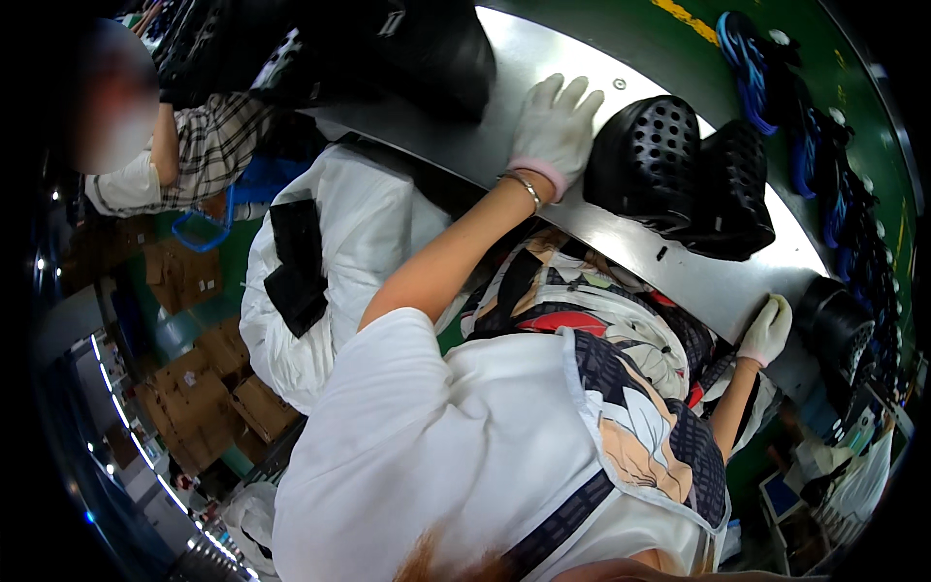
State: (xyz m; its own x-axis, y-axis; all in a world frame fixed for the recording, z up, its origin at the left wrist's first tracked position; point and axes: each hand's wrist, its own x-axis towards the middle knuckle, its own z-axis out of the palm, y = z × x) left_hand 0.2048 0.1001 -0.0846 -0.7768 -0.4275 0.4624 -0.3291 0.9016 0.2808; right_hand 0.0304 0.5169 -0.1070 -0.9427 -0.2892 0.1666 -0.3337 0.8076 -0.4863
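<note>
From my remote seat, looking down through the head camera, I have the left grip (pixel 558 131) laid on the shiny metal desk (pixel 718 286), palm down in a white glove (pixel 562 121), fingers spread and released, with nothing in it. Just to its right stand the two black perforated clogs, the nearer one (pixel 642 165) and its mate (pixel 733 199), side by side and leaning against each other; whether the wrist touches the nearer clog I cannot tell. A small dark scrap (pixel 662 253) lies on the bare metal just below them. My right grip (pixel 766 332), also gloved, is at the lower right end of the desk, fingers held together; I cannot tell whether it is grasping anything. A further black shoe (pixel 839 330) sits just beside it, on the right. At the upper left, a large black object (pixel 427 58) covers the far part of the desk, its kind hard for me to make out. Left of my left forearm (pixel 451 242) bulges a white sack (pixel 359 209) with black pieces (pixel 296 267) on it. Beyond, I see a co-worker in a plaid garment (pixel 223 145), cardboard boxes (pixel 194 398) below, and a row of blue-and-black shoes (pixel 800 145) along the right.
</note>
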